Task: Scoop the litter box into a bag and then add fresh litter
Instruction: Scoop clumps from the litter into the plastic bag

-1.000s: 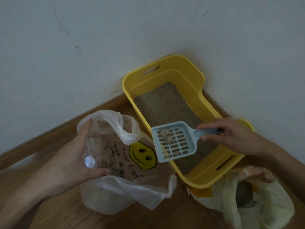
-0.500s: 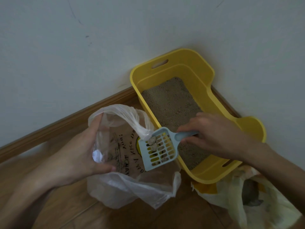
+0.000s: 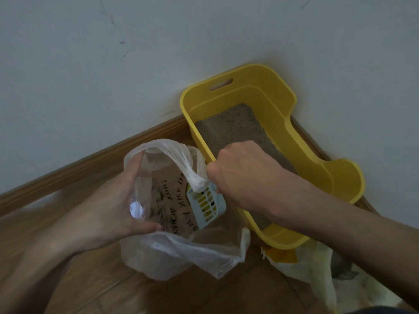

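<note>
A yellow litter box holding grey-brown litter sits in the corner against the white wall. Left of it, a clear plastic bag with black lettering stands open on the wooden floor. My left hand grips the bag's left rim, thumb inside, holding the mouth wide. My right hand grips the handle of a pale blue slotted scoop. The scoop is tilted steeply, head down inside the bag's mouth. Its slots show yellow through them and no clumps are visible on it.
A second crinkled pale bag with dark contents lies on the floor at the lower right, just in front of the box. A wooden skirting board runs along the wall. Wooden floor spreads in front of the bags.
My right hand carried the scoop with clumps leftward from over the box into the bag's mouth and tipped it head down. The clumps are gone from the scoop. My left hand kept its hold.
</note>
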Demonstrator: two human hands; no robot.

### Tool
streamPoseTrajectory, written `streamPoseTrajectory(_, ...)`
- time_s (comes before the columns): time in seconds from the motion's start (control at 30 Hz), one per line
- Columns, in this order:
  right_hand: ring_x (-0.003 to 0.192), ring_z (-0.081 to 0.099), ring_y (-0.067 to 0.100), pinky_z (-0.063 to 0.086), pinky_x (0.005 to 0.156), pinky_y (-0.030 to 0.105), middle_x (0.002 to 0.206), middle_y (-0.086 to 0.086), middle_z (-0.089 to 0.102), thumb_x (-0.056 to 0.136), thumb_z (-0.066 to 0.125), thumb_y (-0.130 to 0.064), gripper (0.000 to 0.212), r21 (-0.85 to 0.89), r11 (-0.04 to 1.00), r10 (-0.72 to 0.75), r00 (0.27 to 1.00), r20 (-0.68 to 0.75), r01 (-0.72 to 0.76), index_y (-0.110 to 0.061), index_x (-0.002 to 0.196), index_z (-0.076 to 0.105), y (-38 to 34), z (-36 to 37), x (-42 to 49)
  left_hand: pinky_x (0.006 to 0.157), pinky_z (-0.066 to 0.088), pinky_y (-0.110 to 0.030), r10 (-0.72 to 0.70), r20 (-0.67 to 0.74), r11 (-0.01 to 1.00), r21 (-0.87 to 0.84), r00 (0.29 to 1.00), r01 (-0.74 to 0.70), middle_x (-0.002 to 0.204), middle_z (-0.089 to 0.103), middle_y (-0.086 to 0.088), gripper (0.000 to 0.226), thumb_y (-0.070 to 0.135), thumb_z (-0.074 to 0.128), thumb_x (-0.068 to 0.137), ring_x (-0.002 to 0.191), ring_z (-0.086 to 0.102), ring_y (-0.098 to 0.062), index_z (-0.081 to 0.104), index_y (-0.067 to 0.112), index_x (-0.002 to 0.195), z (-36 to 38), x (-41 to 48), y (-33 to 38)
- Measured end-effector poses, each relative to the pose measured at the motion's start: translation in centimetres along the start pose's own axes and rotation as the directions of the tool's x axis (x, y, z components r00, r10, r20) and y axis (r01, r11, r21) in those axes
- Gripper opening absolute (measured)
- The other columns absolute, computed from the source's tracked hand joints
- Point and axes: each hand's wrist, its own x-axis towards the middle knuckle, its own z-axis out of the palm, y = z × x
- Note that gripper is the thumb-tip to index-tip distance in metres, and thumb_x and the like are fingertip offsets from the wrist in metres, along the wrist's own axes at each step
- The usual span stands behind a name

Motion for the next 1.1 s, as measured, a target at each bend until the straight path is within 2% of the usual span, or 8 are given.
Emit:
streamPoseTrajectory(0.13, 0.069, 0.052, 0.025, 0.033, 0.051, 0.031, 0.06, 0.0, 0.032, 0.096, 0.056, -0.02, 0.043, 0.01, 1.0, 0.009, 1.0, 0.02, -0.01, -0.017, 0.065, 0.027, 0.2, -0.1, -0.1, 0.075, 0.034, 0.008, 0.003, -0.011, 1.0, -0.029, 1.0, -0.003, 0.107, 0.043, 0.057, 0.119, 0.028, 0.092, 0.055, 0.103, 0.04, 0.033, 0.004, 0.072, 0.122, -0.2, 0.1, -0.4)
streamPoseTrajectory(0.27, 0.077, 0.062, 0.025, 0.034, 0.05, 0.029, 0.06, -0.002, 0.033, 0.095, 0.058, -0.025, 0.007, 0.043, 0.998, 0.039, 0.997, 0.067, -0.042, -0.018, 0.094, 0.059, 1.0, 0.2, -0.4, 0.076, 0.034, 0.007, -0.001, -0.023, 1.0, -0.023, 1.0, 0.001, 0.111, 0.045, 0.045, 0.123, 0.03, 0.092, 0.054, 0.103, 0.04, 0.033, 0.002, 0.066, 0.129, -0.1, 0.1, -0.9)
streamPoseTrajectory(0.33, 0.077, 0.062, 0.024, 0.033, 0.049, 0.028, 0.06, -0.003, 0.033, 0.095, 0.058, -0.028, 0.012, 0.051, 0.997, 0.058, 0.995, 0.079, -0.062, -0.021, 0.104, 0.062, 1.3, 0.3, -0.6, 0.078, 0.035, 0.006, -0.01, -0.012, 1.0, -0.026, 1.0, 0.01, 0.117, 0.047, 0.041, 0.125, 0.031, 0.092, 0.054, 0.107, 0.042, 0.029, 0.005, 0.058, 0.14, -0.1, 0.1, -1.1)
streamPoseTrajectory(0.57, 0.071, 0.053, 0.024, 0.025, 0.045, 0.026, 0.061, -0.003, 0.031, 0.094, 0.058, -0.033, 0.012, 0.026, 0.995, 0.091, 0.995, 0.028, -0.092, -0.022, 0.089, 0.054, 2.1, 0.6, -1.8, 0.08, 0.038, -0.003, -0.042, 0.005, 0.999, 0.013, 0.999, 0.042, 0.123, 0.039, 0.039, 0.135, 0.045, 0.088, 0.05, 0.105, 0.043, 0.022, -0.014, 0.056, 0.139, 0.0, 0.3, -1.1)
streamPoseTrajectory(0.67, 0.069, 0.049, 0.023, 0.026, 0.045, 0.026, 0.062, -0.003, 0.037, 0.094, 0.057, -0.039, 0.023, 0.047, 0.992, 0.118, 0.993, 0.023, -0.119, -0.02, 0.083, 0.049, 2.5, 1.1, -2.0, 0.078, 0.035, 0.003, -0.037, -0.008, 0.999, 0.019, 0.999, 0.037, 0.115, 0.033, 0.046, 0.13, 0.039, 0.09, 0.053, 0.099, 0.036, 0.033, -0.013, 0.06, 0.13, 0.0, 0.3, -1.2)
streamPoseTrajectory(0.83, 0.088, 0.065, 0.019, 0.043, 0.061, 0.03, 0.097, -0.008, 0.071, 0.089, 0.06, -0.051, 0.033, 0.308, 0.949, 0.089, 0.995, -0.05, -0.069, -0.036, 0.117, 0.066, 3.9, 1.7, -3.0, 0.075, 0.034, 0.006, -0.03, -0.014, 0.999, 0.025, 0.999, 0.031, 0.116, 0.038, 0.042, 0.128, 0.034, 0.091, 0.055, 0.098, 0.039, 0.035, -0.011, 0.061, 0.128, 0.1, 0.4, -1.2)
streamPoseTrajectory(1.0, 0.075, 0.06, -0.001, 0.042, 0.06, 0.019, 0.086, -0.029, 0.067, 0.085, 0.067, -0.045, 0.023, 0.564, 0.822, 0.058, 0.997, 0.043, -0.073, -0.043, 0.108, 0.071, 7.0, 2.6, -4.8, 0.077, 0.035, 0.005, -0.031, -0.021, 0.999, 0.033, 0.999, 0.032, 0.117, 0.037, 0.043, 0.133, 0.035, 0.091, 0.054, 0.099, 0.037, 0.035, -0.011, 0.054, 0.138, 0.0, 0.5, -1.1)
streamPoseTrajectory(1.1, 0.064, 0.058, 0.006, 0.037, 0.054, 0.018, 0.078, -0.02, 0.07, 0.084, 0.069, -0.04, 0.02, 0.739, 0.663, 0.054, 0.993, 0.108, -0.117, -0.041, 0.104, 0.074, 9.6, 3.7, -6.4, 0.076, 0.033, 0.007, -0.019, -0.031, 1.0, 0.018, 0.999, 0.019, 0.108, 0.043, 0.046, 0.128, 0.031, 0.092, 0.054, 0.099, 0.038, 0.036, -0.006, 0.062, 0.13, 0.2, 0.6, -0.8)
